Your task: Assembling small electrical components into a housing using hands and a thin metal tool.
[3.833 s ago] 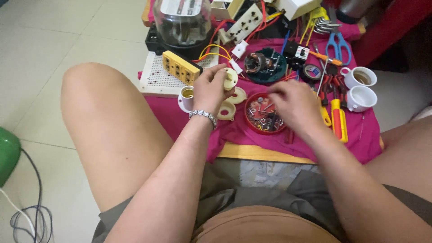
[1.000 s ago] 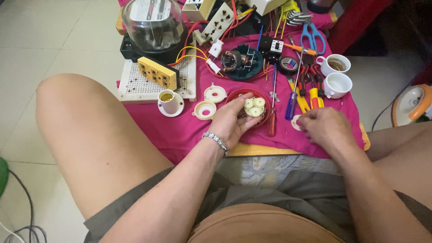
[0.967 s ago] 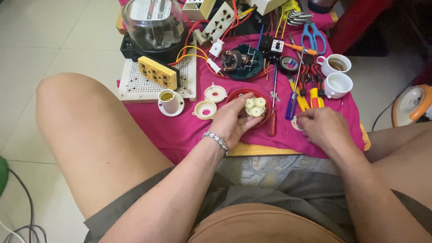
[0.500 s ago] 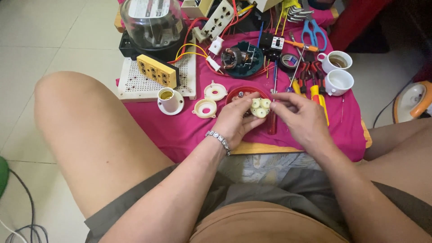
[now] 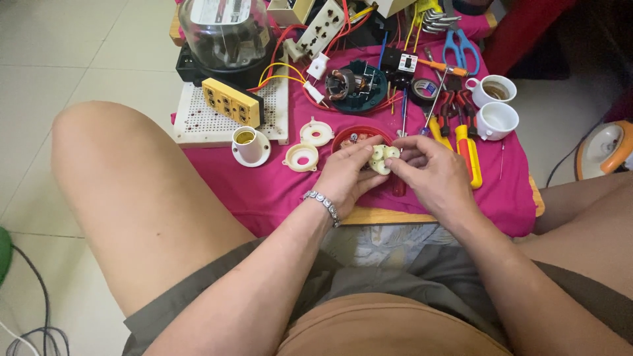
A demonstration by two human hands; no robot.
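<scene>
Where the two hands meet above the near edge of the pink cloth [image 5: 277, 191], a small cream plastic part [image 5: 381, 159] with rounded lobes is pinched between them: the left hand [image 5: 348, 177] cups it from below, the right hand [image 5: 432, 173] closes its fingertips on its right side. Its underside is hidden by the fingers, and its fine detail is too small to read. Just behind it, half covered by the hands, sits a red round dish [image 5: 356, 137] of small parts. Two cream rings [image 5: 308, 146] and a white lamp holder [image 5: 249, 145] lie left of the hands, with bare cloth before them. Yellow-handled screwdrivers [image 5: 469, 150] lie just right of the right hand. Two white cups [image 5: 493, 105] stand toward the cloth's right edge. At the far left corner, a glass-domed meter [image 5: 225, 33] is cut off by the frame.
</scene>
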